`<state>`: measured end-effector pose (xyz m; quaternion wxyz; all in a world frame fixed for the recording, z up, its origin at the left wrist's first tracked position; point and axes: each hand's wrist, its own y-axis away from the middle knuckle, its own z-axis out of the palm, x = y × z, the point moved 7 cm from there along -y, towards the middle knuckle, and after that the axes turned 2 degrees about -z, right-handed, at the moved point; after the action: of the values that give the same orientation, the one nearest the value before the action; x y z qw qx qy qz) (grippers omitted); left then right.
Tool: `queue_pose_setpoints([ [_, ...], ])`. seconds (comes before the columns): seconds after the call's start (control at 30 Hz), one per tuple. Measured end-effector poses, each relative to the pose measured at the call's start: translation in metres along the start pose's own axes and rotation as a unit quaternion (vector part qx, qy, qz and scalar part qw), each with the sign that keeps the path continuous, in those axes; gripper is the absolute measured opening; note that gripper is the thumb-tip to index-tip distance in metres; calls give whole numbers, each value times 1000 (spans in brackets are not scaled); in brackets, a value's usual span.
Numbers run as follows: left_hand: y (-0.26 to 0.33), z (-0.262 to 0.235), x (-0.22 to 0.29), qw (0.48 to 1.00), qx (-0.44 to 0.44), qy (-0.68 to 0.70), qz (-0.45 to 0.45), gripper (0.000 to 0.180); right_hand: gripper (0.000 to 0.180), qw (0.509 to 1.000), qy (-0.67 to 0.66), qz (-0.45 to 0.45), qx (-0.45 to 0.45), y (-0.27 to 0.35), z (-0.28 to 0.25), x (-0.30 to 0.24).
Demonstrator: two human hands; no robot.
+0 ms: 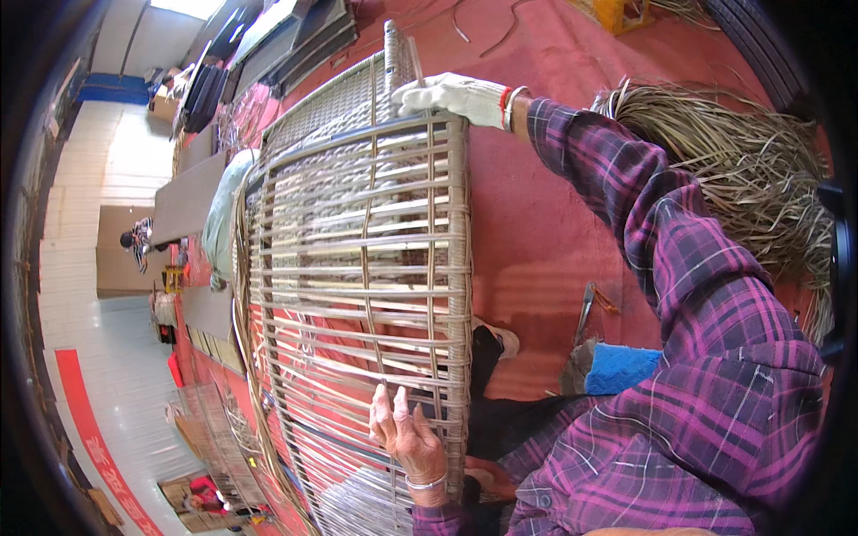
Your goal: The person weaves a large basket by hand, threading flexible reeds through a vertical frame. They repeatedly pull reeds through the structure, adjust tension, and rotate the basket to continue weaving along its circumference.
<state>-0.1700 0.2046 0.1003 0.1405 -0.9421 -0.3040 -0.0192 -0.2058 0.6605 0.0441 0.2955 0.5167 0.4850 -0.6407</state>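
Note:
A woven wicker furniture frame (pixel 458 241) of beige-brown synthetic rattan stands before me, with many parallel strips across its open side and thin strips woven crosswise. My right hand (pixel 460 98), in a white glove with a red cuff, is at the frame's top corner. Its fingers are closed around a thin pale strip (pixel 416 58) beside a short post (pixel 391 45). Down on the lattice, my left hand (pixel 411 442) has white coverings on its fingertips and a bracelet at the wrist. Its fingers are apart and touch the strips, near the end of a dark crosswise strip (pixel 368 241).
A big heap of loose rattan strips (pixel 733 170) lies on the red floor (pixel 536 214) to the right. Nearer me are a blue pad (pixel 623 368) and a pliers-like tool (pixel 585 308). Dark panels (pixel 295 45) are stacked at upper left. Other people (pixel 138 241) appear farther off.

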Motion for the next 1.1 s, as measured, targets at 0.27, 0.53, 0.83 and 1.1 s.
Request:
queue_pose_setpoints([
  [0.27,71,-26,-36,994,19,-18,-107,37,32,834,342,-272,338,38,14,-81],
  [0.53,152,-46,-70,970,73,-81,-217,35,23,792,376,-426,-225,43,227,-126],
  [0.83,179,-56,-93,958,98,-149,-225,13,22,732,471,-389,-302,71,331,-136],
  [1.1,146,-45,-137,958,91,-170,-211,8,21,738,528,-207,-366,73,316,-75],
])
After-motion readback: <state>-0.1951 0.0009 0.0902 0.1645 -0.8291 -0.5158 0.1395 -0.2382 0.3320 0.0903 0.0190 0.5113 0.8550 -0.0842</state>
